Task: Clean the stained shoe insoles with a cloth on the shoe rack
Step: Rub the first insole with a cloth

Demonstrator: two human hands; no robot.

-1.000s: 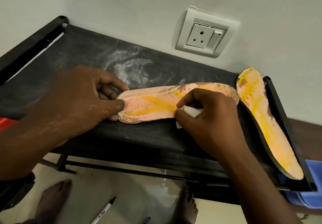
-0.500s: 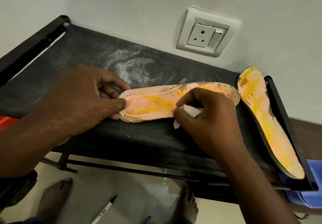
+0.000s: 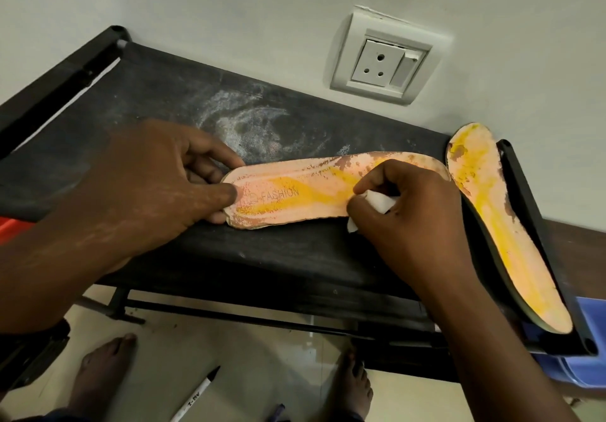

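A pink insole (image 3: 305, 192) with yellow stains and the word FASHION lies flat on the black fabric top of the shoe rack (image 3: 157, 93). My left hand (image 3: 157, 185) pinches its heel end between thumb and fingers and holds it down. My right hand (image 3: 410, 211) is closed around a small white cloth (image 3: 377, 203) and presses it on the insole's middle, covering that part. A second stained insole (image 3: 498, 225) lies along the rack's right end, leaning on the side rail.
A white wall socket (image 3: 383, 64) sits on the wall just behind the rack. A white dusty patch (image 3: 249, 123) marks the fabric. Below are bare feet (image 3: 101, 375), a marker pen (image 3: 196, 395) on the tiled floor, and a blue container (image 3: 583, 366) at lower right.
My right hand with the cloth has shifted slightly along the middle of the insole. My left hand keeps its hold on the heel end.
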